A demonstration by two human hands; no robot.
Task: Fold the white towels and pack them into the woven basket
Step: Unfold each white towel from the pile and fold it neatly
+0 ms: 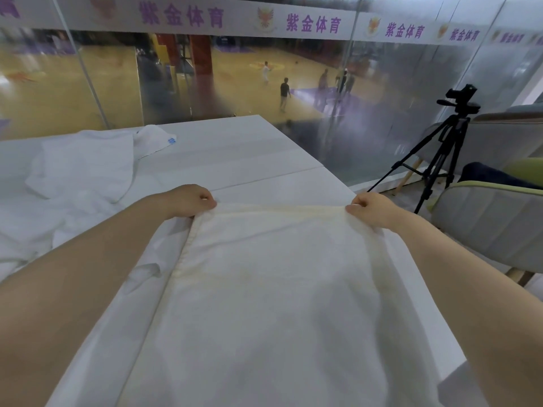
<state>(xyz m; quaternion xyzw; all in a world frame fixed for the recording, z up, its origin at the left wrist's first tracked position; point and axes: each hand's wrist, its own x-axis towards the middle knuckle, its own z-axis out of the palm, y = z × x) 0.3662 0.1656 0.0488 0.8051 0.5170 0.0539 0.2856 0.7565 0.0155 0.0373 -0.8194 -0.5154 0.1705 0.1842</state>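
Presently on the white table (235,154): one white towel (264,289), spread flat toward the viewer, its far edge stretched taut between two hands. Left hand (191,201): fingers curled, pinching the far left corner of that towel. Right hand (370,210): fingers curled, pinching the far right corner, level with the left hand and well apart from it. Towel hems show a faint yellowish tint along the far edge and down both sides. Second item: a heap of loose white towels (82,168), rumpled, lying on the left part of the table, one with a small blue label (172,140) at its far corner. Beside the table to the right: a black tripod (440,154) carrying a camera, and a grey chair (493,227) with green trim. Behind the table: a glass wall (382,98) overlooking a sports court.
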